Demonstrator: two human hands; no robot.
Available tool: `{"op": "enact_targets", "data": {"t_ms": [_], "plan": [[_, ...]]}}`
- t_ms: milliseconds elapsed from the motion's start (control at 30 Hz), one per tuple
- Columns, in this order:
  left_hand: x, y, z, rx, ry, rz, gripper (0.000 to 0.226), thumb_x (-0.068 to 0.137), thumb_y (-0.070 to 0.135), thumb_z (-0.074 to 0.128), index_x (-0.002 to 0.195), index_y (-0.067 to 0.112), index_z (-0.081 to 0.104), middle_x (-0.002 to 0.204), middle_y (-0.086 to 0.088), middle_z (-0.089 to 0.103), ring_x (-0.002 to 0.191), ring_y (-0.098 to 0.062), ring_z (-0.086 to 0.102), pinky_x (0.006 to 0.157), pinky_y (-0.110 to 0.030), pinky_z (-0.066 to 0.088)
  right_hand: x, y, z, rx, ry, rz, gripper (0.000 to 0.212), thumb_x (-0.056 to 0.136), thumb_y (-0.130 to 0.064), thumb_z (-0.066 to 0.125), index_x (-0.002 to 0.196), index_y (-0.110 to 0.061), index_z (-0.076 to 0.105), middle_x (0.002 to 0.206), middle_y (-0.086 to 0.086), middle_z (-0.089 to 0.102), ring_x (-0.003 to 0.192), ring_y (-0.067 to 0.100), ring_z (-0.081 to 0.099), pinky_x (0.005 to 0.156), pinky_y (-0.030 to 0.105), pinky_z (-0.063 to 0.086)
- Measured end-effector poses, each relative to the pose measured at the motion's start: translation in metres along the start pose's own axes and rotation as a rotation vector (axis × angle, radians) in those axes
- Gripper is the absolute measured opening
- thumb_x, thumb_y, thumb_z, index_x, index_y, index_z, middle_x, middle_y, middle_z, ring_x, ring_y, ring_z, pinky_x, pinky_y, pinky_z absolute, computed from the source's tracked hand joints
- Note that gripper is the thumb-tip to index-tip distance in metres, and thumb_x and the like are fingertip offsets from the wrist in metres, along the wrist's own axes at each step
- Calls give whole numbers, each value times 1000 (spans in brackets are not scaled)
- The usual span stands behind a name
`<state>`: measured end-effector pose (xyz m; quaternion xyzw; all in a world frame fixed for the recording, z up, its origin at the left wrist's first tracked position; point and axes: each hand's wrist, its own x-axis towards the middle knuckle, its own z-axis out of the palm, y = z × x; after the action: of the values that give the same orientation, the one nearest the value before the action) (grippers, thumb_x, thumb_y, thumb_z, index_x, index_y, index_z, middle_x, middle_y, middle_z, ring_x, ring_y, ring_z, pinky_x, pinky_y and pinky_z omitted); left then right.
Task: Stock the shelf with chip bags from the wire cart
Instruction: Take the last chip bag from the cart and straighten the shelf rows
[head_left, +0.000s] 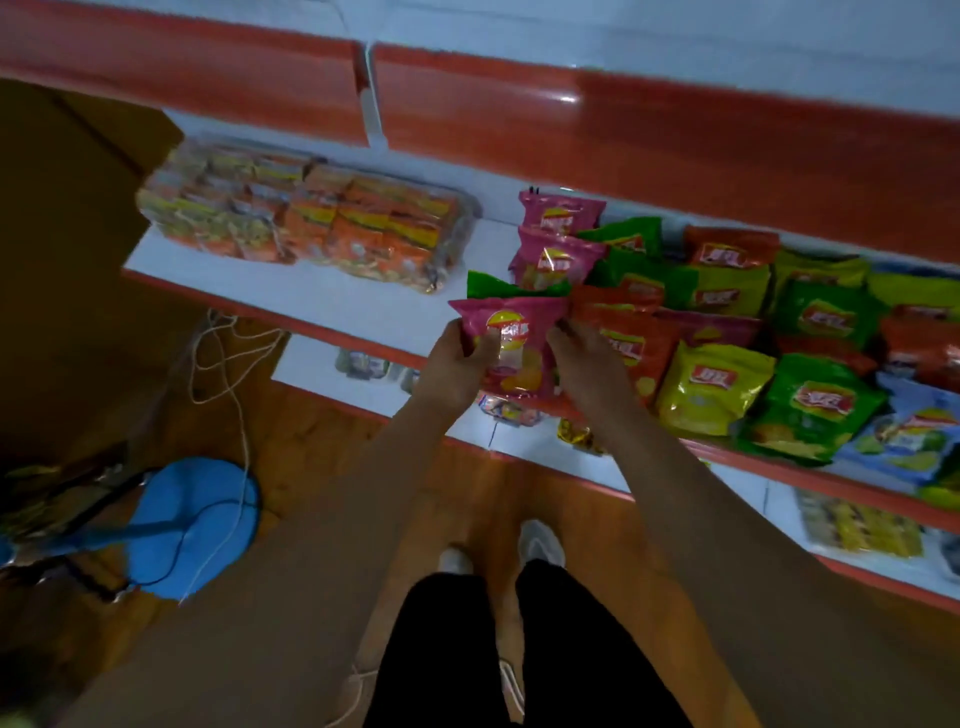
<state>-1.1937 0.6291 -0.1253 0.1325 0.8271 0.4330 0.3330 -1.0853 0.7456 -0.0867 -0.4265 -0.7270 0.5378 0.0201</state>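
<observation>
Head view, only view. Centre of frame: pink chip bag (511, 343) held upright at the front edge of the white shelf (332, 296), label facing the camera. Left hand (457, 369) grips its left side, thumb curled over the front; right hand (587, 358) grips the right edge, fingers wrapped behind. Two-handed hold likely to keep the puffy bag square while lining it up. A green bag (498, 285) shows just behind its top edge; who holds it, cannot tell.

Two more pink bags (558, 244) stand in a column behind, upper centre, so this one probably goes in as the front of that pink column, third in line.

Right of frame: mixed rows of green, red and yellow bags, blurred, well over ten, exact count unclear. Upper left: one wrapped multipack of orange packets (306, 218). Wire cart not seen. Lower left: blue round thing (200, 525) on the floor.
</observation>
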Motion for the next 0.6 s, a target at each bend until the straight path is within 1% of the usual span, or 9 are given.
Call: {"op": "enact_targets", "data": {"t_ms": [67,133,233,300,367,433,500,533,600], "plan": [[28,-5,3,66,-27,13,37,97,50,50,122,21,50,106,4,64,97,-20,66,78,-31,55,21,5,8,-16,31,21,32,99,-37,42,122,-18,56,101,-3,60,88,18,58,75,30,45],[56,-10,6,148,-82,34,39,100,42,50,129,16,47,107,5,62,96,-18,64,71,-23,49,37,12,13,-53,61,42,32,99,-36,42,119,-16,58,99,-2,62,90,21,62,69,31,45],[90,-27,10,205,-198,60,42,96,27,60,133,14,44,119,0,63,106,-19,63,87,-31,51,46,21,18,-60,166,76,34,100,-30,43,122,-9,58,96,0,57,90,20,57,78,33,48],[98,-35,10,171,-273,42,48,93,23,66,134,16,44,127,-2,63,115,-22,62,98,-36,51,42,32,21,-79,249,70,29,99,-26,43,113,-8,61,90,2,59,81,17,55,70,24,41],[94,-39,8,162,-359,36,57,89,24,72,137,19,41,130,-2,62,118,-21,61,102,-40,50,32,40,26,-106,293,59,26,99,-24,43,106,-7,62,81,1,60,67,9,52,52,9,34],[87,-40,7,214,-387,22,86,75,46,80,143,21,33,135,-2,59,120,-22,59,102,-41,50,17,46,31,-142,321,54,26,100,-22,43,104,-4,61,80,6,60,63,7,51,46,9,33],[77,-39,2,322,-334,6,116,64,72,75,152,23,19,146,-8,49,131,-31,51,108,-50,45,-1,46,32,-168,351,46,26,100,-22,44,107,-4,61,90,11,64,74,20,59,56,18,38],[66,-34,-3,376,-284,-10,117,70,71,71,156,20,11,154,-13,40,138,-35,42,112,-52,39,-11,44,31,-173,360,43,27,100,-23,44,112,-5,61,98,10,65,82,22,60,63,24,39],[45,-24,-15,454,-160,14,103,84,61,63,157,13,6,160,-15,26,145,-38,30,116,-51,33,-29,38,27,-175,357,63,33,100,-25,46,127,-8,56,113,6,64,97,21,59,77,25,41]]}}
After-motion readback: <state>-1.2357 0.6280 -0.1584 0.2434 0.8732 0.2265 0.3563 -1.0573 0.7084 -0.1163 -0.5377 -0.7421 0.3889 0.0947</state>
